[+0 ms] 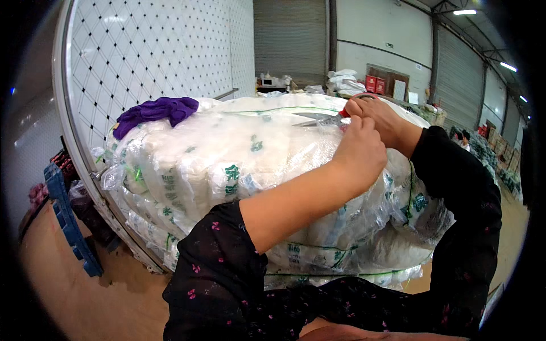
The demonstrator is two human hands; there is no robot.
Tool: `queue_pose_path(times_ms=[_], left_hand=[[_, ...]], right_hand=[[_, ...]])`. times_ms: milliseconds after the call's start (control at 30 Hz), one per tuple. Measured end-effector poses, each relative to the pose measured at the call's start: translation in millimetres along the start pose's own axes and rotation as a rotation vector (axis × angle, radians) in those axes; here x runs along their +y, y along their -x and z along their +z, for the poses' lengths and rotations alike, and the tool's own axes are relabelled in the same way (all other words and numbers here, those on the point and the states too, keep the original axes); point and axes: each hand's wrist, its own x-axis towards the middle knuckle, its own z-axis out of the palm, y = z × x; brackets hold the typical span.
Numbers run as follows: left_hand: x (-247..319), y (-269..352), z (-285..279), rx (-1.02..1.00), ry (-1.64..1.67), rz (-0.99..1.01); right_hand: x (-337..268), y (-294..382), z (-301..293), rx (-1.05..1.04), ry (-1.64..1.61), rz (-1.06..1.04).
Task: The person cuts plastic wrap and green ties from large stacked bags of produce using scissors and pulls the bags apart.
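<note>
My right hand (379,117) is closed around the red handles of a pair of scissors (313,119). The blades point left, slightly apart, just above the top of a large pile of white packs in clear plastic bags (264,140). Close below it, my left hand (362,147) has its fingers curled in, pinching clear plastic film (326,138) that rises from the pile beside the blades. What lies inside the left fist is hidden. Green printing and green cord show on the bags. A purple cloth (155,113) is crumpled on the pile's far left corner.
A white tiled partition (158,51) with a metal-framed edge stands at the left, close to the pile. Beyond it a blue plastic pallet (70,217) leans upright. Red boxes (375,84) and white sacks (343,81) are at the back. A person (464,140) is far right.
</note>
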Motion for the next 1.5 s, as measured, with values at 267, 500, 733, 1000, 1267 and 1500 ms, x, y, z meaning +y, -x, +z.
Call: queue_pose_path(times_ms=[267, 500, 733, 1000, 1267, 1500], left_hand=[[-36.9, -3.7, -8.4, -0.411, 0.326, -0.033], [-83.4, -4.0, -38.1, -0.637, 0.367, 0.017], [-84.0, -16.9, -59.9, -0.614, 0.126, 0.128], [-78.8, -29.9, -56.9, -0.682, 0.026, 0.140], [-79.7, -26.2, -58.4, -0.701, -0.006, 0.108], [-85.2, -23.1, -47.2, -0.578, -0.006, 0.192]], right_hand=[[59.1, -11.9, -73.8, 0.224, 0.427, 0.280], [28.6, 53.3, -78.3, -0.141, 0.252, 0.234], [-11.7, 50.8, -63.7, -0.118, 0.179, 0.124], [-21.6, 22.2, -40.3, -0.084, 0.203, 0.061], [-24.4, -0.1, -21.9, 0.020, 0.119, 0.032], [-19.3, -16.1, -14.7, 0.015, 0.054, 0.022]])
